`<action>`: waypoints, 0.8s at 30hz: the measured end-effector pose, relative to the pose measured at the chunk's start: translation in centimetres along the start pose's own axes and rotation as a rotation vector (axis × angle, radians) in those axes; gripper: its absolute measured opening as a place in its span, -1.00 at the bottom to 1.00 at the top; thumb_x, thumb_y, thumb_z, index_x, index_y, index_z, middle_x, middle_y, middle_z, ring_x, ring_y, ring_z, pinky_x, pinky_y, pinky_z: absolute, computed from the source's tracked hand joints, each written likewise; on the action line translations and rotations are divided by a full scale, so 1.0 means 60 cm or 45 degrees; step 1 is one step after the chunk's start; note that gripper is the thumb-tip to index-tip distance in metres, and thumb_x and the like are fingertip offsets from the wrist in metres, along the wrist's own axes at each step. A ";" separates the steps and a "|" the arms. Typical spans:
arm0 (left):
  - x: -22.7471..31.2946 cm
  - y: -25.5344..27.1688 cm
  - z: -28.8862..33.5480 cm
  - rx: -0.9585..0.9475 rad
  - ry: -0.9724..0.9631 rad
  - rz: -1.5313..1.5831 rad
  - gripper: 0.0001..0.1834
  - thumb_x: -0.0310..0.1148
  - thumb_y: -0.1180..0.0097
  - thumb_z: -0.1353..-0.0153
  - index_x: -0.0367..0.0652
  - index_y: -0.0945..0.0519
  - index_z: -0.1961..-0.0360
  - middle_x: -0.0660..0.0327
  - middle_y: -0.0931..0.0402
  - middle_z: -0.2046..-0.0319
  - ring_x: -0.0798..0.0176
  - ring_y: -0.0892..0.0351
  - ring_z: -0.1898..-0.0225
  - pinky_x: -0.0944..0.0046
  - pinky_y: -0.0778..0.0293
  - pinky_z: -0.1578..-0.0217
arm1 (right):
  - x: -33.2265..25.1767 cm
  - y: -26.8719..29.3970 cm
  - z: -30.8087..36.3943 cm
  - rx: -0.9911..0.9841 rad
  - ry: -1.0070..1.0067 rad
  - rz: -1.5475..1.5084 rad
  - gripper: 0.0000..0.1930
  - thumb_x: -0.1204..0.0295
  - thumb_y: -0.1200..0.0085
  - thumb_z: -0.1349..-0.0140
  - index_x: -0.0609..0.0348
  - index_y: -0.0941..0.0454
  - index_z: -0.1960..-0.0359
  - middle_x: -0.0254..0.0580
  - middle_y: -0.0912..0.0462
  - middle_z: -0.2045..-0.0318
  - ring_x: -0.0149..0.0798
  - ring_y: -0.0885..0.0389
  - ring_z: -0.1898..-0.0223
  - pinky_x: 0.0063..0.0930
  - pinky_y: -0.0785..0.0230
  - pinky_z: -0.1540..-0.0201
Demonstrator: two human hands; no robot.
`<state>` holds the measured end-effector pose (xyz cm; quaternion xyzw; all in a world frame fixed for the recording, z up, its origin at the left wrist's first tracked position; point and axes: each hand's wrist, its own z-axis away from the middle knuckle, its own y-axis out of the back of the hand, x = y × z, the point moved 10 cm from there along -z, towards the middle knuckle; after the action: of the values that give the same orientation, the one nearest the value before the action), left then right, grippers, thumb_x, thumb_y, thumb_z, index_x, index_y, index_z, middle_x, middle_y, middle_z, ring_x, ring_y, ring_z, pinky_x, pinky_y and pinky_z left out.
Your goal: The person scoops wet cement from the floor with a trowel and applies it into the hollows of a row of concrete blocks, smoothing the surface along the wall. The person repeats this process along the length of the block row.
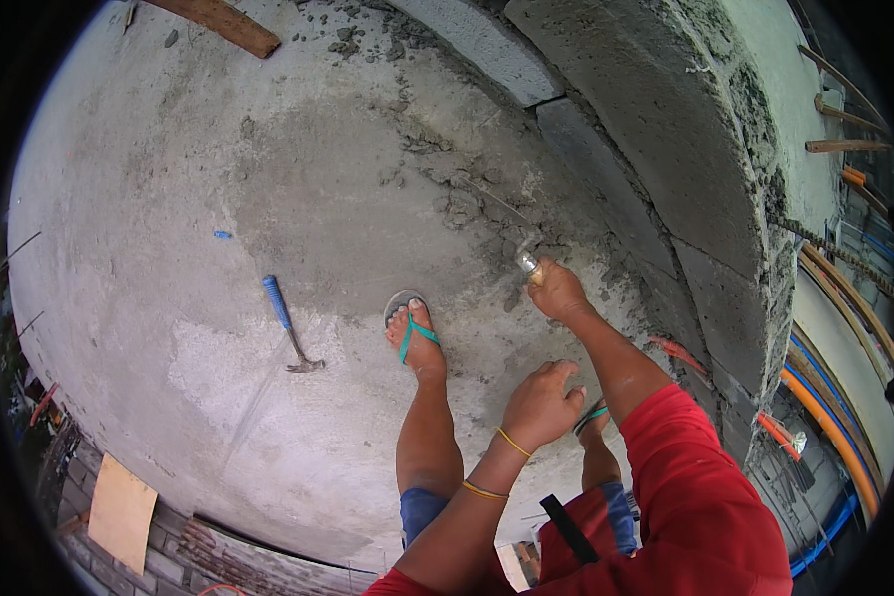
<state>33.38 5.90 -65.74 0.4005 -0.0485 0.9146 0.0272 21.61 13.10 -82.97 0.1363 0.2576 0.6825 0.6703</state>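
My right hand (558,291) is closed around the handle of a trowel (528,262). The trowel's thin blade reaches up and left, low over lumps of wet grey mortar (459,207) on the concrete floor. Nearer to me, my left hand (541,405) hangs above the floor between my feet. Its fingers are loosely bent, with thumb and forefinger apart and nothing visible in them. A claw hammer (280,308) with a blue grip lies on the floor to the left of my foot.
A wall of grey concrete blocks (606,154) rises along the right. Orange conduit (832,422) and steel bars (844,260) show beyond it. A wooden plank (223,25) lies at the far left, a small blue piece (223,235) near the hammer. My sandalled foot (414,333) stands mid-floor.
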 end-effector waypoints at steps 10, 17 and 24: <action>-0.039 -0.221 0.034 -0.040 -0.023 -0.163 -0.58 -0.27 -0.21 -0.25 -0.18 -0.57 -0.10 -0.09 -0.59 -0.01 -0.20 -0.59 -0.02 0.01 -0.51 -0.04 | 0.458 0.096 0.036 0.297 -0.268 0.154 -0.60 0.39 -0.20 -0.22 0.30 -0.51 -0.07 0.25 -0.70 0.13 0.18 -0.71 0.04 -0.04 -0.54 -0.05; -0.090 -0.342 0.030 -0.159 0.030 -0.332 -0.57 -0.29 -0.19 -0.25 -0.21 -0.56 -0.12 -0.12 -0.57 -0.03 -0.23 -0.59 -0.03 -0.01 -0.52 -0.03 | 0.512 -0.033 0.049 0.078 -0.169 0.205 -0.63 0.47 -0.17 -0.18 0.28 -0.52 -0.03 0.21 -0.71 0.14 0.16 -0.71 0.03 -0.06 -0.56 -0.04; -0.145 -0.385 0.036 -0.184 0.142 -0.281 -0.57 -0.30 -0.19 -0.26 -0.22 -0.56 -0.13 -0.14 -0.56 -0.04 -0.24 -0.59 -0.02 -0.01 -0.52 -0.03 | 0.635 0.056 0.113 0.287 -0.256 0.140 -0.61 0.52 -0.19 -0.13 0.31 -0.53 -0.02 0.29 -0.69 0.12 0.23 -0.69 0.02 -0.03 -0.54 -0.05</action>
<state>42.91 28.53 -69.16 0.3489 -0.0683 0.9211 0.1590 19.91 51.86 -81.63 0.2923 0.2562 0.6677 0.6349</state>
